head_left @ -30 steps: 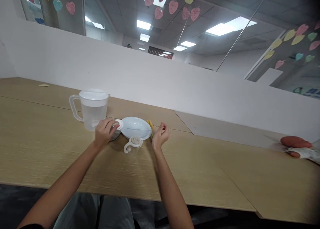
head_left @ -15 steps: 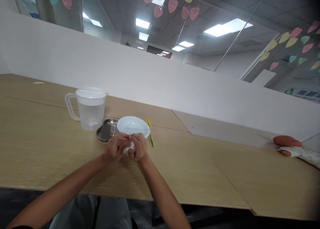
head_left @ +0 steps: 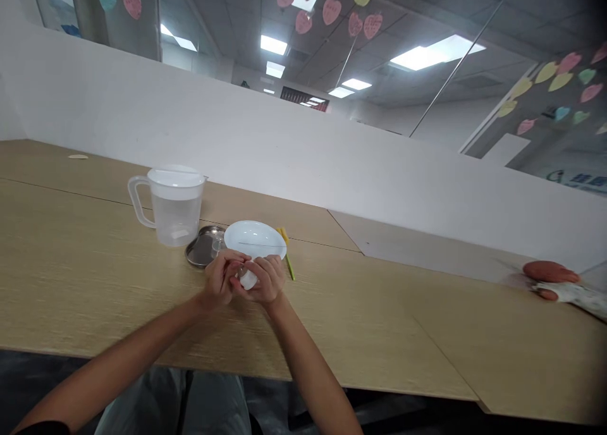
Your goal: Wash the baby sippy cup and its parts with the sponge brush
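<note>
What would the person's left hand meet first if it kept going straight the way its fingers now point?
Most likely the small white object it already grips, held between both hands. Just beyond that lies the right hand. The left hand seems to touch it, though depth is hard to judge from this view.
</note>
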The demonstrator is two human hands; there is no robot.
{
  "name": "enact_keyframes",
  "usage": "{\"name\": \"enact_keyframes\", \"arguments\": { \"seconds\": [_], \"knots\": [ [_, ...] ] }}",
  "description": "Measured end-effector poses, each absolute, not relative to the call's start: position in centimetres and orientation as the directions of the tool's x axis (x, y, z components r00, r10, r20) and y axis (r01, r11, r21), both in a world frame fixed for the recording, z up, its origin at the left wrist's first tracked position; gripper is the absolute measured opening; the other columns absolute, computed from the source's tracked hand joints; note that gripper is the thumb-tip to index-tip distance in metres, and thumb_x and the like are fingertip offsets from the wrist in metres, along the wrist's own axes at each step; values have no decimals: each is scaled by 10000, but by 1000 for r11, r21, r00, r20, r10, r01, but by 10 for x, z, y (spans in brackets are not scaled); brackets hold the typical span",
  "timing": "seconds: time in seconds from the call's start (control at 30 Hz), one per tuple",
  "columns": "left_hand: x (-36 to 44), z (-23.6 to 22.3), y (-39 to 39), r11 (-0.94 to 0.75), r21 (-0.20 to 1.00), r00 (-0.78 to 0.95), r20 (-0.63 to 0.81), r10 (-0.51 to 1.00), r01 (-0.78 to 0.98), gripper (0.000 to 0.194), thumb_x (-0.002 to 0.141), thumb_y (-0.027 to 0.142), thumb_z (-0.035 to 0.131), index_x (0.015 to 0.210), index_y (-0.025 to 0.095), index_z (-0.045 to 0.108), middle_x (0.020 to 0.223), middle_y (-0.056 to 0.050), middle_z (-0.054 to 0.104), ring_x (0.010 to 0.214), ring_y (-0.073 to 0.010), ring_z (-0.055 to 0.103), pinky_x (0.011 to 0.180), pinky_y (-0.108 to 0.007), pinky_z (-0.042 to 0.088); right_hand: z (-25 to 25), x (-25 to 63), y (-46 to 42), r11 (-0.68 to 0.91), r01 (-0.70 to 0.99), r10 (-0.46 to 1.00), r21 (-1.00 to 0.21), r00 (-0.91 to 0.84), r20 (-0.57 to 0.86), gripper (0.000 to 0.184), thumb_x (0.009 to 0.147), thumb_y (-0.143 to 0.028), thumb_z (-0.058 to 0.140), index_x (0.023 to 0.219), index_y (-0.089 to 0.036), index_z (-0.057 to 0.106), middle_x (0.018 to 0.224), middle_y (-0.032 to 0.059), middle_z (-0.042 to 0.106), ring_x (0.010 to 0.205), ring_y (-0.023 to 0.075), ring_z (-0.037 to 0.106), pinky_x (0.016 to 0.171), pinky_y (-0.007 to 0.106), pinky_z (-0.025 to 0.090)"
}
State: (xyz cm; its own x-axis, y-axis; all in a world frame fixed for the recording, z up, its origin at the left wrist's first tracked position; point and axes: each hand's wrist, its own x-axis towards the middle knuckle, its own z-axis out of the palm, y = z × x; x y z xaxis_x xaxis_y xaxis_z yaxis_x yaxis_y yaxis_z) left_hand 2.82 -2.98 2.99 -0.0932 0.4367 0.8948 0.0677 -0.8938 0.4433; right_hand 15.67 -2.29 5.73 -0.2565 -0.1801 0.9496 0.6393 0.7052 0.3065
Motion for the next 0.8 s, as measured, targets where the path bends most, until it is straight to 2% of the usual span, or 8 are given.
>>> {"name": "enact_keyframes", "arguments": {
  "seconds": [0.27, 0.37, 0.43, 0.5, 0.57, 0.67, 0.73, 0.8],
  "knots": [
    [24, 27, -20, -963, 252, -45, 967, 249, 99, 130, 965, 174, 465, 1027, 188, 579, 937, -54, 679, 899, -153, 661, 781, -292, 540, 60, 168, -18, 666, 658, -185, 353, -312, 932, 359, 838, -527, 613, 951, -191, 559, 684, 26, 576, 571, 151, 506, 554, 314, 367],
    [20, 29, -17, -950, 271, 28, 960, 278, 158, 178, 982, 207, 437, 1081, 188, 584, 976, -70, 679, 941, -165, 651, 813, -308, 538, 54, 174, -9, 641, 673, -173, 369, -341, 924, 364, 841, -549, 612, 949, -204, 567, 742, 42, 593, 604, 155, 534, 562, 319, 398],
    [16, 30, -14, -923, 331, 102, 929, 355, 197, 269, 1004, 285, 392, 1181, 183, 566, 1097, -104, 665, 1038, -191, 633, 880, -342, 528, 49, 177, -1, 632, 699, -159, 333, -304, 939, 343, 843, -528, 628, 962, -214, 559, 803, 56, 610, 659, 168, 571, 582, 327, 446],
    [13, 28, -10, -892, 407, 150, 887, 438, 196, 395, 1012, 380, 351, 1326, 181, 483, 1259, -141, 604, 1152, -223, 593, 962, -384, 497, 45, 179, 5, 664, 721, -98, 199, -179, 979, 321, 839, -483, 654, 980, -222, 531, 865, 65, 617, 738, 186, 609, 625, 346, 503],
    [11, 25, -6, -868, 459, 199, 847, 492, 193, 516, 996, 456, 363, 1440, 192, 354, 1367, -161, 533, 1237, -253, 543, 1032, -425, 448, 43, 179, 10, 732, 681, 15, -22, 16, 1000, 319, 827, -438, 677, 981, -226, 495, 918, 70, 618, 829, 203, 630, 702, 376, 539],
    [11, 17, -2, -845, 453, 327, 783, 529, 283, 691, 932, 526, 488, 1498, 213, 244, 1377, -158, 530, 1278, -291, 499, 1081, -475, 380, 42, 176, 12, 814, 469, 234, -341, 272, 933, 278, 841, -394, 650, 951, -227, 456, 922, 58, 617, 868, 196, 633, 784, 386, 534],
    [13, 12, -1, -828, 434, 389, 737, 553, 355, 775, 881, 549, 567, 1499, 214, 242, 1338, -152, 562, 1254, -302, 508, 1070, -481, 379, 42, 175, 12, 825, 305, 372, -476, 341, 863, 246, 867, -402, 594, 960, -222, 453, 867, 37, 614, 804, 177, 626, 760, 357, 525],
    [16, 10, 0, -814, 417, 412, 712, 569, 404, 782, 858, 537, 604, 1485, 211, 270, 1299, -143, 588, 1222, -301, 526, 1054, -477, 389, 41, 175, 12, 813, 186, 475, -552, 338, 813, 259, 883, -434, 538, 997, -212, 468, 805, 20, 610, 727, 166, 609, 709, 330, 511]
  ]
}}
